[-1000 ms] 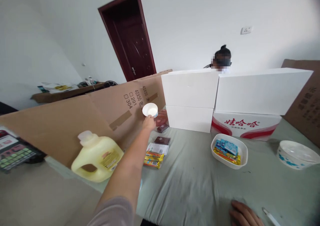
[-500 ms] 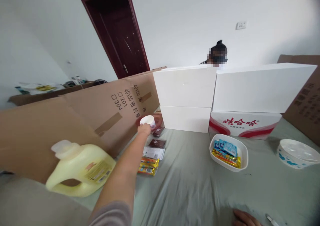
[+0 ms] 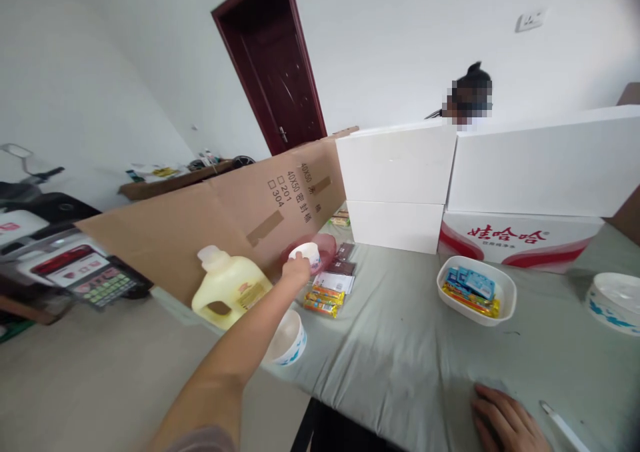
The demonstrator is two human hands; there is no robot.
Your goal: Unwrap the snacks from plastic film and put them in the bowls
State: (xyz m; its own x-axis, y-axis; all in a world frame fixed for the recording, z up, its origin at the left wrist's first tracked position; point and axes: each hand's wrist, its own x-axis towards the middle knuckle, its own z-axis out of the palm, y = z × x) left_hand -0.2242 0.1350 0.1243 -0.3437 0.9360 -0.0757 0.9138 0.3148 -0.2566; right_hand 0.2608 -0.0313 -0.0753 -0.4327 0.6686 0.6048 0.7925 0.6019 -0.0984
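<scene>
My left hand (image 3: 297, 271) reaches far out over the left side of the table. Its fingers are closed on the rim of a small white paper bowl (image 3: 313, 255) with a blue pattern. That bowl is at a translucent red dish (image 3: 327, 244); I cannot tell whether it rests in it. A second white paper bowl (image 3: 295, 349) stands under my forearm, partly hidden by it. Near the front edge, my right hand (image 3: 507, 417) lies on the green cloth with fingers stretched out, holding nothing. Just right of it is a thin white-handled tool (image 3: 563, 425).
Yellow-wrapped bars (image 3: 324, 301), a white packet (image 3: 334, 283) and dark packets (image 3: 343, 265) lie beside the dish. A pale yellow jug (image 3: 233, 289) stands left. A white tray (image 3: 505, 312) holds packets; a larger bowl (image 3: 615, 312) stands right. White boxes (image 3: 400, 225) and cardboard (image 3: 225, 205) wall the table; a person (image 3: 470, 95) is behind.
The view has swung left, showing the table's left edge, the floor and the second bowl. My left hand still grips its bowl by the red dish. More of my right hand shows.
</scene>
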